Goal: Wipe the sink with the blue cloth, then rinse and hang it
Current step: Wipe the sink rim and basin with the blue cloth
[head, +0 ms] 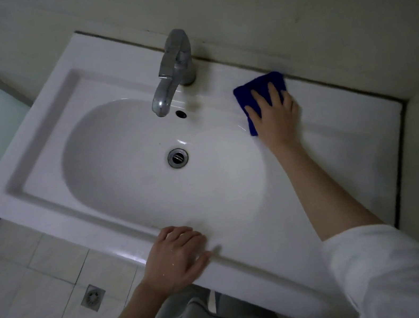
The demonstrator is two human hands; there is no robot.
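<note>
- Clearly this is the wiping stage: the right hand (pixel 275 116) presses the blue cloth (pixel 254 86) flat, fingers spread and straight, not curled round it.
- The cloth lies folded on the back ledge of the sink (pixel 36 167), to the right of the faucet (pixel 173 72) and close to the wall seam.
- The left hand (pixel 175 257) rests on the front rim, across the bowl from the faucet, fingers relaxed and holding nothing.
- No water runs from the faucet, so rinsing looks not yet begun, and hanging comes after that.
- Whether the bowl below the faucet has been wiped cannot be told.
</note>
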